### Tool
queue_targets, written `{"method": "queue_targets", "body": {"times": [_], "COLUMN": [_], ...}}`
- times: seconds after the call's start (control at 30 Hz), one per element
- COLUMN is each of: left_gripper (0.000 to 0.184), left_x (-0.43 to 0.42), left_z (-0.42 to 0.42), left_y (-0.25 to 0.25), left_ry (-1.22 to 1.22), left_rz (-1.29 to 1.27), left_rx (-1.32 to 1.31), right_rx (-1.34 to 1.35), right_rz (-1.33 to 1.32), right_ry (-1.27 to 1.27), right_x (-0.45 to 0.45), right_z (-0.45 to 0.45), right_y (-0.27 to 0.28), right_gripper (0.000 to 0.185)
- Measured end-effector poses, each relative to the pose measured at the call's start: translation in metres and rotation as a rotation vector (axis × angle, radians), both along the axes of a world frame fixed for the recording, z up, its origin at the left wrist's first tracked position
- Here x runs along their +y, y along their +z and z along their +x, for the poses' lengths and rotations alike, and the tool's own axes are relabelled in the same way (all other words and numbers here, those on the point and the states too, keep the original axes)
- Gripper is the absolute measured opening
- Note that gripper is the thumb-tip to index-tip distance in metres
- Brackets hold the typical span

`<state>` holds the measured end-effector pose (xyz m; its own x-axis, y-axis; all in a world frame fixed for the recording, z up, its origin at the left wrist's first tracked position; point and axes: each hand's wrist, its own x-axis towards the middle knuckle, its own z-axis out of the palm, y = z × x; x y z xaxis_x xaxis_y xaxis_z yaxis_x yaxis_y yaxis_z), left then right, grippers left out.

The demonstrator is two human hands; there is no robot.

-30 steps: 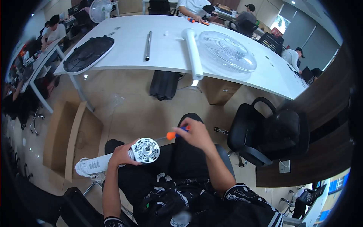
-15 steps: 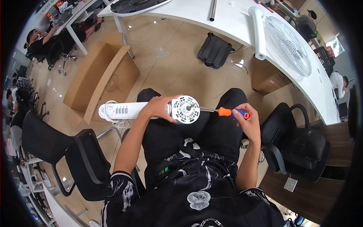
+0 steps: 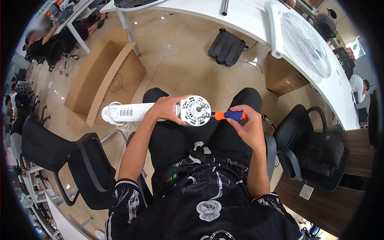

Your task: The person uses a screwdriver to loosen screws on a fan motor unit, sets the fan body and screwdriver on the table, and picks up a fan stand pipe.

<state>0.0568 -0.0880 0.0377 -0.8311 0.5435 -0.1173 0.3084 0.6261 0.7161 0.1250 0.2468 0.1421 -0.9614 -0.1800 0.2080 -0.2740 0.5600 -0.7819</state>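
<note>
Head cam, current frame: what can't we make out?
All in the head view:
Tip of the screwdriver: too small against the vented white housing; can't tell whether it is seated.
Part of the white column: hidden under the left hand.
Any markings by the buttons: too small to read.
Far ends of the metal tube and black round part: cut off by the top edge.
</note>
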Motion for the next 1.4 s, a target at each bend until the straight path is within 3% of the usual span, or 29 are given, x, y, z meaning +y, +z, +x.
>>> {"method": "queue_targets", "body": {"times": [0.37,0.97,1.03,1.17,1.27,1.33,1.4], "left_gripper": [0.112,0.113,0.113,0.111,0.110,0.112,0.112], "left_x": [0.001,-0.001,-0.001,0.001,0.001,0.000,0.000], "left_z": [0.000,-0.001,-0.001,-0.003,-0.002,-0.001,-0.002], "left_y": [0.005,-0.006,-0.005,0.000,0.000,-0.002,0.001], "left_ry": [-0.019,0.001,-0.007,-0.029,-0.022,-0.012,-0.010], "left_rz": [-0.033,-0.023,-0.025,-0.043,-0.041,-0.018,-0.039], "left_rx": [-0.006,0.007,0.009,-0.002,0.015,0.009,-0.026], "right_rx": [0.027,0.013,-0.043,0.119,0.170,-0.141,-0.187], "right_rz": [0.047,0.130,0.338,0.399,0.366,0.465,0.597], "right_ry": [-0.123,-0.019,0.028,0.102,0.316,0.240,0.182], "right_x": [0.008,-0.002,-0.005,-0.009,-0.010,-0.021,-0.036], "right_z": [-0.012,-0.020,-0.026,-0.044,-0.064,-0.072,-0.072], "right_y": [0.006,0.011,0.017,0.022,0.029,0.039,0.053], "right_gripper": [0.028,0.027,0.032,0.039,0.042,0.035,0.034]}}
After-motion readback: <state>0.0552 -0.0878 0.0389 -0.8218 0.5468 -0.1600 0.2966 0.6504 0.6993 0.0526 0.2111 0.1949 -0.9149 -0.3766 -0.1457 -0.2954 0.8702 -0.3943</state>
